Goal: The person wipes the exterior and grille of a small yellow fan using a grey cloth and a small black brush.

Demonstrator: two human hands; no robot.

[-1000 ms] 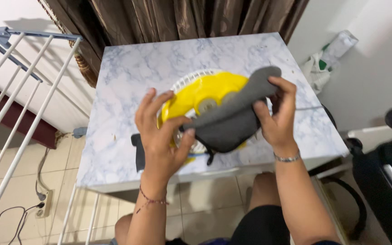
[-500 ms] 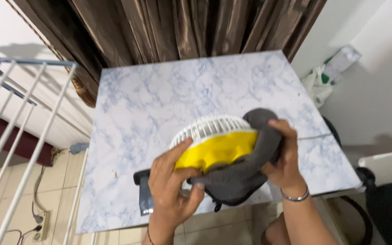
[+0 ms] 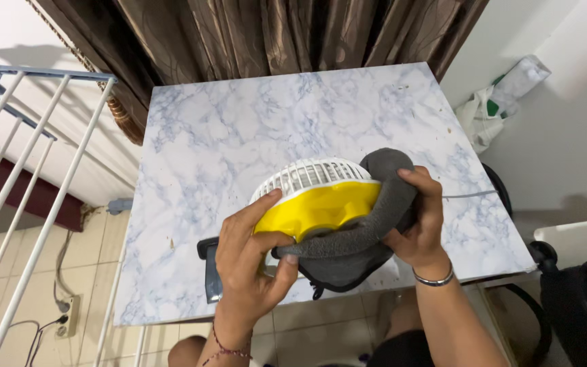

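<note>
Both hands are on it now, over the near edge of the marble-patterned worktop (image 3: 239, 129). My left hand (image 3: 249, 261) has its grip closed around the near left side of the yellow fan (image 3: 321, 207), thumb pressed up on the yellow shell, fingers curled underneath where they pinch the edge of the grey cloth (image 3: 368, 228). My right hand (image 3: 419, 228) is wrapped tight over that cloth, holding it against the fan's right side, with the cloth folding round the body and bunching below. The fan's white grille (image 3: 310, 177) faces away from me, toward the far edge. A dark flat object (image 3: 210, 275) lies at the near edge, just left of my left hand, partly hidden by it. Brown curtains (image 3: 273, 34) hang beyond the far edge; a white rail (image 3: 42, 177) stands off the left side.
</note>
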